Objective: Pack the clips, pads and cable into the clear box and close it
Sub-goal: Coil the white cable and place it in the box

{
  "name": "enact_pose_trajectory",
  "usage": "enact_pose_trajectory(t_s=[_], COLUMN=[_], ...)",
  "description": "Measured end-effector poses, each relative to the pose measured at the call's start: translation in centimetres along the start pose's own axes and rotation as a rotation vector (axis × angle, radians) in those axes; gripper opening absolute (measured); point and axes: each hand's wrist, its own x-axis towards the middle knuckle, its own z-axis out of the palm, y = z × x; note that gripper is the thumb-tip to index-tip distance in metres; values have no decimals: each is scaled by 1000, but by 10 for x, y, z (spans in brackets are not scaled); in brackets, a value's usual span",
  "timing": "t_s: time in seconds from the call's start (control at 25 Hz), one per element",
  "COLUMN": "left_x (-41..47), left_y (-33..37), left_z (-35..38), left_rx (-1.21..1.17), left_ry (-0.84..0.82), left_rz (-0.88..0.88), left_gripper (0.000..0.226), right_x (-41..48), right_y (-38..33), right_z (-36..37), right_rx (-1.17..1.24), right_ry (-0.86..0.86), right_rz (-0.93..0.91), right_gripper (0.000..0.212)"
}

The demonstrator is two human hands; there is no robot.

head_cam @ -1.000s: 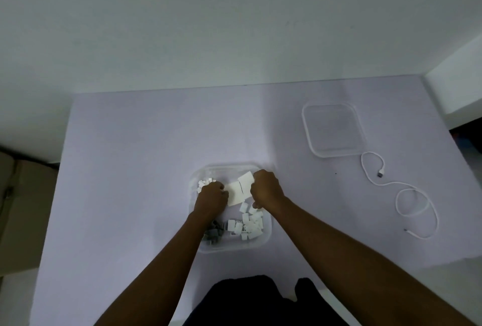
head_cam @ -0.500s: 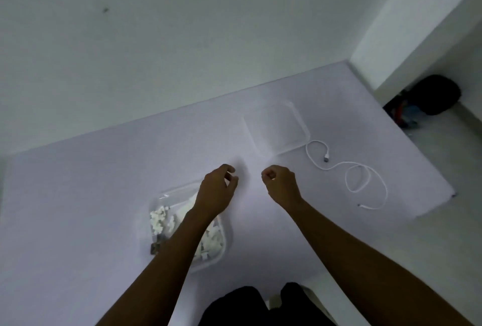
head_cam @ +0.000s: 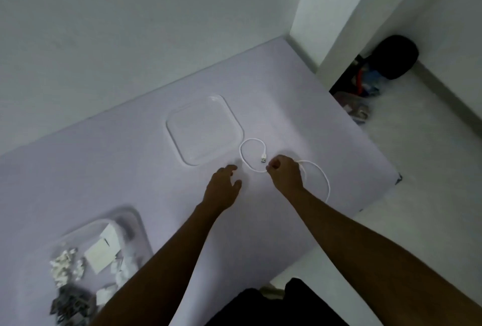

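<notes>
White cable [head_cam: 264,156] lies in two loose loops on the lilac counter [head_cam: 104,169], just beside the near corner of the clear lid [head_cam: 204,130] and well apart from the clear box [head_cam: 135,224] at the lower left. The right hand [head_cam: 285,173] sits between the two loops, its fingers [head_cam: 273,164] curled in and pinching the cord not far from the plug end. That mid-cord grip looks chosen so both loops can be gathered rather than dragged.

The left hand [head_cam: 221,187] is just left of the plug loop, fingers [head_cam: 229,169] loosely spread and holding nothing; whether it touches the counter I cannot tell. It seems placed to catch the free loop and help coil it.

The box already holds white clips [head_cam: 65,265], darker grey clips [head_cam: 70,302] and square pads [head_cam: 103,250], so the cable appears to be the last item. The lid lies flat and apart, leaving the box open for it.

On the path back to the box only the left forearm crosses, over the box's near corner. The cable's tail runs close to the counter's right edge, where it might slip off. A dark bag [head_cam: 393,57] sits on the floor beyond
</notes>
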Motion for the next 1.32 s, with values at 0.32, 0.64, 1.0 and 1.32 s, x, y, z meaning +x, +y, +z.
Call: enact_pose_trajectory(t_s=[0.32,0.64,1.0,1.32], left_x=[35,29,-53,-193], left_y=[10,24,96,63], left_z=[35,19,-127,-242], left_rx=[216,-90,-824,-593], left_ry=[-87,268,-181,-162], left_rz=[-26,-51,294,421], left_gripper=[59,56,17,23], right_x=[74,53,-79,-163], right_y=[-19,-53,-217,-304], right_z=[25,-17,-123,-95], right_rx=[-207,350,1405,907], right_ry=[-101,-414,-1082,-253], right_rz=[37,320,92,-589], right_gripper=[57,29,30,26])
